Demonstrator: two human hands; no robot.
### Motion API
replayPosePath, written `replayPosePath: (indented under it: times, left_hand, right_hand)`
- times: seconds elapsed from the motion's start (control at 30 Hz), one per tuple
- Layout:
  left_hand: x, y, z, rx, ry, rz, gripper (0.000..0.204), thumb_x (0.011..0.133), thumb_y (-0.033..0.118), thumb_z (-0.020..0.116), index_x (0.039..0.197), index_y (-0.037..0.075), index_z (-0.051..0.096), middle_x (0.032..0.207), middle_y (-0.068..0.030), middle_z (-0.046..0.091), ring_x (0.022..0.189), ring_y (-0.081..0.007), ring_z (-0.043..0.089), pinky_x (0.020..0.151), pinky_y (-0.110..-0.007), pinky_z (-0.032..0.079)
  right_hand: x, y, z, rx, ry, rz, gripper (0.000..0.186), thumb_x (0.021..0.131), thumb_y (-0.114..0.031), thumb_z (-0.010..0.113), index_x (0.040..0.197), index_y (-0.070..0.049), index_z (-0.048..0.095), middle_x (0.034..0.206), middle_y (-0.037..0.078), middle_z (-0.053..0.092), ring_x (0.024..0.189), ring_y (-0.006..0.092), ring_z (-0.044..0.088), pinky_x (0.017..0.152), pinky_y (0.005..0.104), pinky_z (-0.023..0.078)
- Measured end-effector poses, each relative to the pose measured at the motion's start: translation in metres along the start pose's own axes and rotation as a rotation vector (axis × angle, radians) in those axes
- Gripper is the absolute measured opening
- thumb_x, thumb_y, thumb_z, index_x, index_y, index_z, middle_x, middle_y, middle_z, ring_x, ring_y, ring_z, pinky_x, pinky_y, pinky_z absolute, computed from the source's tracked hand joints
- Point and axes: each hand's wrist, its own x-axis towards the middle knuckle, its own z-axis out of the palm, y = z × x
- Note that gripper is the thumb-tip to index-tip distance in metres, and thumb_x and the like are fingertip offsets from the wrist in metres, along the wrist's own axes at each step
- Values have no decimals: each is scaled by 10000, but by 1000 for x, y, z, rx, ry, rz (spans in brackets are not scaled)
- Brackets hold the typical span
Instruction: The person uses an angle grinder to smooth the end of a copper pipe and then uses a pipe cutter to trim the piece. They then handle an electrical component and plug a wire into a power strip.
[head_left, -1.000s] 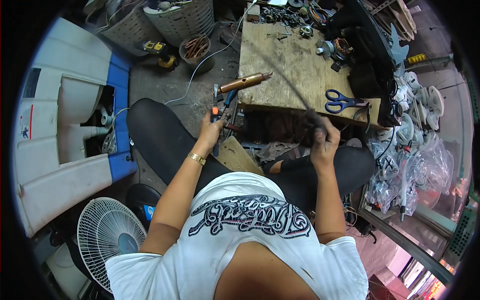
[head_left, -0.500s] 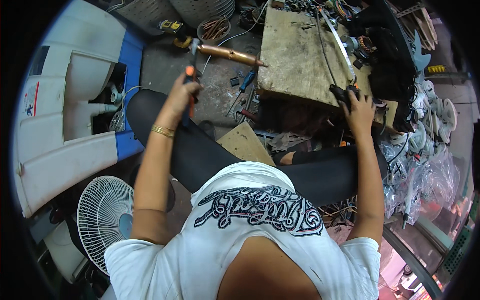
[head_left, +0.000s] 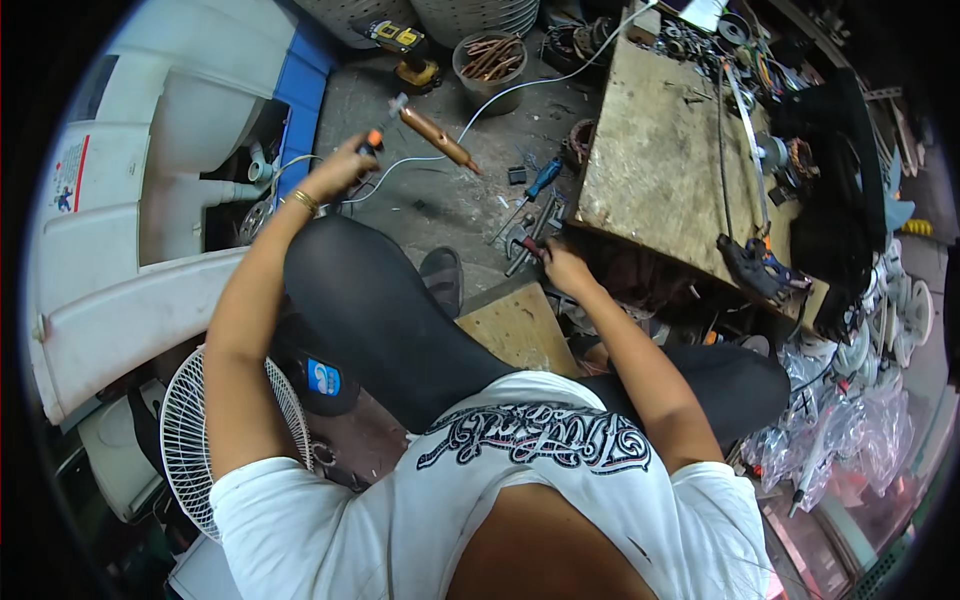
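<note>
My left hand (head_left: 343,167) is closed round pliers (head_left: 373,139) with orange-and-dark handles. At the pliers' grey jaws is the thin end of a copper cylinder (head_left: 438,137), which slants away over the floor. My right hand (head_left: 564,268) is closed on the reddish handle of a small hammer (head_left: 519,240), low beside the front-left corner of the wooden worktop. Under the hammer lie metal rods, partly hidden. A hacksaw (head_left: 745,120) with a dark handle lies on the right side of the worktop, touched by neither hand.
The worktop (head_left: 650,150) has scrap parts along its back. A blue screwdriver (head_left: 544,178), a yellow drill (head_left: 412,60) and a bucket (head_left: 490,85) of copper pieces are on the floor. A white fan (head_left: 190,430) stands left; plastic bags (head_left: 840,430) lie right.
My right hand has let go of the hacksaw, moved left and down, and taken hold of the hammer. The pliers and copper cylinder have tilted, its free end now lower.
</note>
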Motion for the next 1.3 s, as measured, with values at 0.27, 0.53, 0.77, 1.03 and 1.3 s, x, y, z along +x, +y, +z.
replayPosePath:
  times: [0.27,0.53,0.77,1.03,1.3]
  left_hand:
    - [37,-140,131,-128,150,150,844,766,115,784,1454,-82,338,1341,-215,553,1264,-319,528,1064,-356,399]
    - [66,-207,172,548,499,436,715,634,127,800,1293,108,524,1242,-134,557,1184,-374,499,1089,-535,337]
    - [50,-236,146,771,343,453,641,581,155,829,1171,113,583,1211,-91,538,1168,-357,476,1042,-516,367]
    - [56,-213,136,977,242,744,267,788,197,688,1047,254,660,1092,2,587,1084,-266,555,1012,-518,393]
    - [52,-212,144,897,284,704,317,764,209,714,1077,229,663,1092,3,582,1067,-268,554,1016,-516,397]
  right_hand:
    - [58,76,86,-320,11,25,306,860,-193,672,1128,-73,588,1189,227,574,1055,436,612,866,515,509]
    - [59,49,51,-151,74,-5,354,810,-151,677,1128,-46,561,1016,209,666,899,440,653,731,513,527]
    - [58,48,44,74,285,-165,297,962,-209,577,1176,-3,577,966,281,658,928,451,643,773,481,504]
    - [100,-49,40,82,83,-95,229,1007,-228,517,1144,-54,576,779,299,629,786,506,613,696,575,460]
    - [104,-42,53,9,61,-97,201,1001,-205,525,1097,-30,544,775,304,630,756,514,613,675,580,465]
